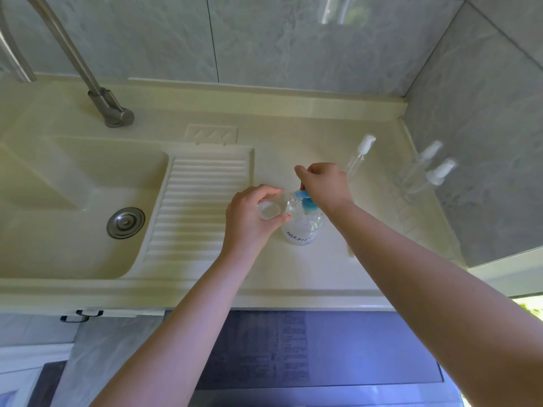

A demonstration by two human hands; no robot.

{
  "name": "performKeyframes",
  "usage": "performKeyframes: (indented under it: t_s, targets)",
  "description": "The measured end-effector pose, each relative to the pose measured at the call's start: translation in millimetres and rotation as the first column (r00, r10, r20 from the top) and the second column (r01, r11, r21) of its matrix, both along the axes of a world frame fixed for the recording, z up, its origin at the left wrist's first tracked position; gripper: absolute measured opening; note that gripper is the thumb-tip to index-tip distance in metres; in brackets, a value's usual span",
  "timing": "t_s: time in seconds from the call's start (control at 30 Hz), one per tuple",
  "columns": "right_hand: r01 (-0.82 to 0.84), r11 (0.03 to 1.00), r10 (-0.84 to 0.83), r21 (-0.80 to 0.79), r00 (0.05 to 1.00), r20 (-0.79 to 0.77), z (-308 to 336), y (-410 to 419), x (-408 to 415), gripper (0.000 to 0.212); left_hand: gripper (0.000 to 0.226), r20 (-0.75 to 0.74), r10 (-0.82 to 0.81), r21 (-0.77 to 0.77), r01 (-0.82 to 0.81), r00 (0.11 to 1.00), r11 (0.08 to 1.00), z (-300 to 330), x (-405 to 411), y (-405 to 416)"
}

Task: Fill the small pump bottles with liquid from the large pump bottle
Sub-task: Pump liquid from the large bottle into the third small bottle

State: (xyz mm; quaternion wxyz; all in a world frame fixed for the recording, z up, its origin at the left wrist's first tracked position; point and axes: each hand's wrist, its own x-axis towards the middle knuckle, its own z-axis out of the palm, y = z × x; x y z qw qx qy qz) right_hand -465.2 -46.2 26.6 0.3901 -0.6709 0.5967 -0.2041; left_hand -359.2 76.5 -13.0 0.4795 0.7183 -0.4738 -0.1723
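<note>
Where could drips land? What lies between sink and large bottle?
Head view: the ribbed drainboard, then the left hand holding a small bottle at the large bottle's spout.

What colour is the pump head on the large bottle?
Blue pump head, seen in the head view under the right hand.

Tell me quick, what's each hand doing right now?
Left hand: holds a small clear bottle.
Right hand: fingers curled over the large bottle's blue pump head.

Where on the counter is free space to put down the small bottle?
Bare counter lies along the front edge, between the forearms, before the large pump bottle. The ribbed washboard is bare too. Crowded: the right wall, where small pump bottles stand.
</note>
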Motion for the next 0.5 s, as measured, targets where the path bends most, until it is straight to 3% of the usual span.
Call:
performKeyframes:
  t_s: [0.17, 0.37, 0.5]
  targets:
    - [0.023, 0.999, -0.021, -0.041, 0.999, 0.04, -6.7, 3.6, 0.4, 0.037, 0.04, 0.008, 0.0, 0.014, -0.001, 1.0, 1.0, -1.9, -1.6, 0.6]
    - [-0.031, 0.999, 0.031, 0.025, 0.999, -0.006, -0.5, -1.3, -0.1, 0.046, 0.04, 0.004, 0.003, 0.0, -0.003, 1.0, 1.0, -0.9, 1.2, 0.7]
    - [-0.015, 1.0, 0.015, -0.017, 1.0, -0.007, -3.5, -0.9, 2.0, 0.037, 0.041, 0.005, 0.007, -0.002, -0.007, 1.0, 1.0, -0.2, 0.5, 1.3]
